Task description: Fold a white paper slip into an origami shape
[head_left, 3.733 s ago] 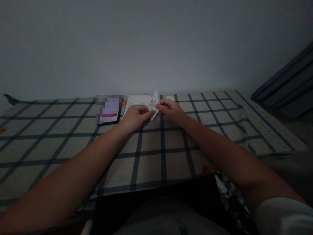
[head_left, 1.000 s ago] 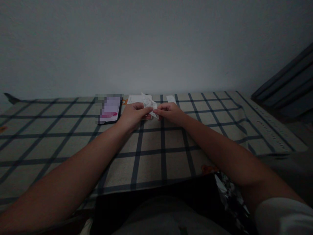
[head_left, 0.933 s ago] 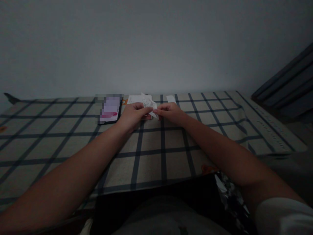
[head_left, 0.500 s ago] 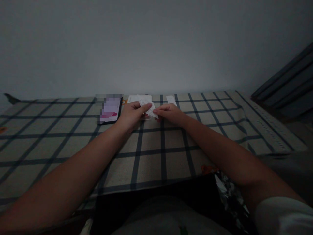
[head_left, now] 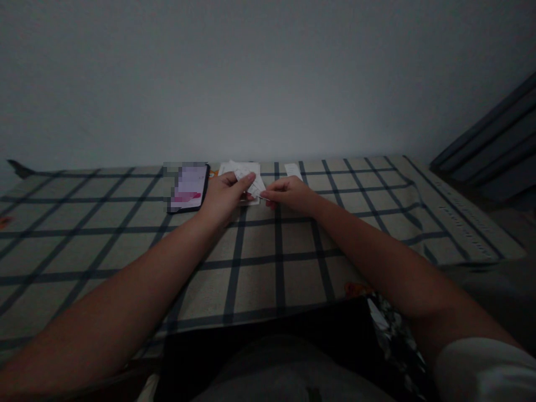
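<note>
Folded white paper (head_left: 252, 186) is held above the checked cloth, between my two hands. My left hand (head_left: 226, 192) grips it from the left, thumb on top and fingers underneath. At its lower right corner, my right hand (head_left: 287, 192) pinches the edge between thumb and fingers. Behind and below the folded piece lies a white sheet or pad (head_left: 252, 167), partly covered by my left hand and the paper. A small white paper strip (head_left: 292, 169) rests just beyond my right hand. The room is dim, and the paper's exact folds are hard to make out.
A phone (head_left: 190, 187) with a lit, partly blurred screen lies left of my left hand. The checked tablecloth (head_left: 259, 240) runs back to a plain wall (head_left: 268, 84). A grey curtain (head_left: 494, 134) hangs at the right. My lap is below the near table edge.
The paper has shifted slightly left and tilted between my hands, showing more of its upper left part. My right fingers have slid a little left and down along its corner.
</note>
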`<action>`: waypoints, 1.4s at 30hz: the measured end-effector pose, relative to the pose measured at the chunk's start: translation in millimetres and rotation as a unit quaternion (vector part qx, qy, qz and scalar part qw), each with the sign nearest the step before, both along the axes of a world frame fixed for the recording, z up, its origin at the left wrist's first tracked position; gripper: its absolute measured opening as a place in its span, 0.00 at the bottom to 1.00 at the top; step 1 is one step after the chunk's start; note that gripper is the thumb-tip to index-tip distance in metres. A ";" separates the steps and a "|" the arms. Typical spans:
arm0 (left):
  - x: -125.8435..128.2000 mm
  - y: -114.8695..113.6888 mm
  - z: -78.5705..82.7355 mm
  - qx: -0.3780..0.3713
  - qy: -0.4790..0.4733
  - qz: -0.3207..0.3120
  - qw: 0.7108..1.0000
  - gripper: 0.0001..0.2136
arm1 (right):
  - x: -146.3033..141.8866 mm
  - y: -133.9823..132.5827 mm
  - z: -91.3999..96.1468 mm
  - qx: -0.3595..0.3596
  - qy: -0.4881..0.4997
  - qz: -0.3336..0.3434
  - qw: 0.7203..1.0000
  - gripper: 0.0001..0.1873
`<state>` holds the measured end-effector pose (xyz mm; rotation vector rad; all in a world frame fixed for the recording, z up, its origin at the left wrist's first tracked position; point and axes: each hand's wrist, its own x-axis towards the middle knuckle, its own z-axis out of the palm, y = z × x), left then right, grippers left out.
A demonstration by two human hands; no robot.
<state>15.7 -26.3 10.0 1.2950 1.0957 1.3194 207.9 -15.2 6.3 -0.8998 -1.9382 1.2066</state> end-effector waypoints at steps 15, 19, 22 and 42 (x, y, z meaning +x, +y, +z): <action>-0.8 -1.3 1.0 0.029 0.016 0.015 0.999 0.18 | 0.8 -0.1 -1.6 0.033 -0.030 0.003 0.999 0.18; -0.3 0.0 0.8 -0.001 -0.006 -0.009 1.000 0.18 | 2.0 0.4 -3.1 0.046 -0.028 0.004 0.999 0.18; 0.8 -0.3 1.9 -0.030 -0.007 -0.040 0.999 0.18 | 3.4 1.6 -4.8 0.042 -0.028 0.007 0.999 0.17; -1.1 2.2 -0.3 0.002 -0.005 0.002 1.000 0.17 | 3.5 2.7 -5.0 0.016 -0.013 0.002 1.000 0.18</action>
